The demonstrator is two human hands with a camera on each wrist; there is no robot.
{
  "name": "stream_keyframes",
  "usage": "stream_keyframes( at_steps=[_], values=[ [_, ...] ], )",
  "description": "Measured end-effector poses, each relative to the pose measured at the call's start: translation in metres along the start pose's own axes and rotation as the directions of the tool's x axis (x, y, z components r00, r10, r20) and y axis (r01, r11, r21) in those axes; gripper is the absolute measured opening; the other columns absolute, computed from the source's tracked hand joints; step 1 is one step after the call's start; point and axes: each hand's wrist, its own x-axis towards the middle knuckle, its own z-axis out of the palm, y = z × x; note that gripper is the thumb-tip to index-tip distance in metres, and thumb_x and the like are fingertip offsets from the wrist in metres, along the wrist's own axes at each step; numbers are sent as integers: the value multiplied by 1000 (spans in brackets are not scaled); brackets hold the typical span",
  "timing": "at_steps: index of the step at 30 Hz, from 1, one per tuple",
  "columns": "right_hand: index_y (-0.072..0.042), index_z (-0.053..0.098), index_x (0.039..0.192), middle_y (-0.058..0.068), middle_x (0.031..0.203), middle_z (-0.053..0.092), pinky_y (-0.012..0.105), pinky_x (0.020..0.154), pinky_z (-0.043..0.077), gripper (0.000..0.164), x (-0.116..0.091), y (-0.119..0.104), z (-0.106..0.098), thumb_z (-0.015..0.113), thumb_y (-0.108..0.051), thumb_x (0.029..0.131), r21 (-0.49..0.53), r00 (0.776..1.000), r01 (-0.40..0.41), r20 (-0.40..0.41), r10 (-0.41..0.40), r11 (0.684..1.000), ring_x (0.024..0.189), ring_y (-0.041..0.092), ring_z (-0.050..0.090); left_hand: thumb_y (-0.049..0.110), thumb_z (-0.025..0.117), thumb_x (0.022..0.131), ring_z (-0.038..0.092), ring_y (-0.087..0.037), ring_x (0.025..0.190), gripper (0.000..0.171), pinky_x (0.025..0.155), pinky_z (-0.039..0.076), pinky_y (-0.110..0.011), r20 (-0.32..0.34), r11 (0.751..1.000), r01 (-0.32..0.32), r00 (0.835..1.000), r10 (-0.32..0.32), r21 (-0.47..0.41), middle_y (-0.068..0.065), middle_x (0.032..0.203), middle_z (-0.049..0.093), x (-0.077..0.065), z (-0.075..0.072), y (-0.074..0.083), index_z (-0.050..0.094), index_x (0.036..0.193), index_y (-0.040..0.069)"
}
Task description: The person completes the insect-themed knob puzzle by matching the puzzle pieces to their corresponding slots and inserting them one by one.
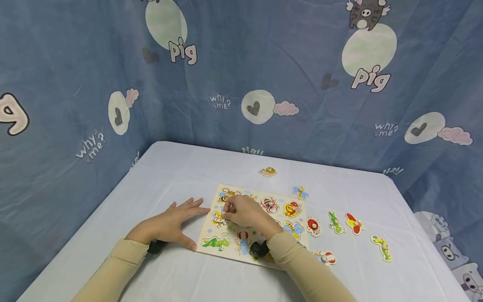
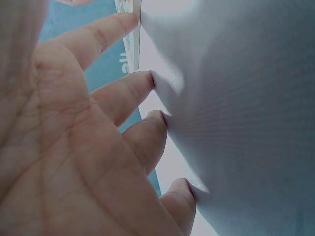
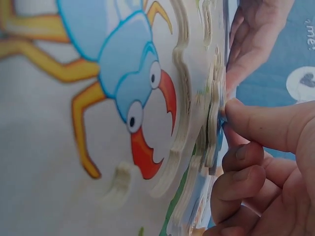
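Flat pale wooden puzzle board printed with colourful insects (image 1: 231,253) lies on the white-covered table (image 1: 166,277). Above its left part, the right hand (image 1: 247,214) pinches a small, thin wooden puzzle piece (image 3: 212,123) narrowly between thumb and fingers; whether it is seated is unclear. The left hand (image 1: 171,224), fingers spread wide, touches the board's left edge. Loose painted wooden insect pieces, including a round red ladybird (image 1: 313,225), lie to the right.

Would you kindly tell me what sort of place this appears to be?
Probably a small curtained-off tabletop play or recording corner: blue pig-print fabric hangs behind a white-covered table, on which a bug puzzle board lies.
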Motion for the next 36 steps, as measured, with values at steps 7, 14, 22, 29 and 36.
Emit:
stream_keyframes(
  at_steps=[7,14,22,29,36],
  values=[
    [-25,64,89,-7,66,57,23,48,37,10,2,0,1,71,-31,95,-1,999,34,16,-34,999,52,8,46,64,86,61,10,-42,156,106,114,4,-78,2,1000,2,1000,-2,3,-8,168,21,1,1,-1,42,153,33],
    [-24,66,88,-10,72,62,22,53,40,15,3,-3,0,74,-36,91,2,1000,22,21,-22,1000,57,6,50,64,85,61,10,-41,156,106,114,5,-78,3,1000,0,1000,0,12,-8,168,21,2,1,-1,42,153,34],
    [-24,66,86,-10,62,56,22,51,37,14,3,-5,1,74,-33,92,-33,1000,24,19,-24,999,53,6,45,63,86,62,11,-43,155,106,113,5,-79,-1,1000,-5,1000,6,13,-10,168,22,1,1,1,42,153,32],
    [-25,67,90,-10,57,49,22,50,35,7,3,-4,2,71,-30,94,-46,998,54,29,-53,997,49,6,42,64,86,61,11,-41,156,106,114,5,-78,2,1000,4,1000,-4,11,-8,168,22,2,2,-1,42,152,34],
    [-24,69,94,-10,54,48,20,46,35,5,4,-4,4,70,-28,95,-49,994,101,57,-98,994,44,5,41,65,85,61,10,-40,156,106,114,4,-78,6,1000,7,1000,-7,14,-7,168,20,2,3,-2,41,153,35]
  ],
)
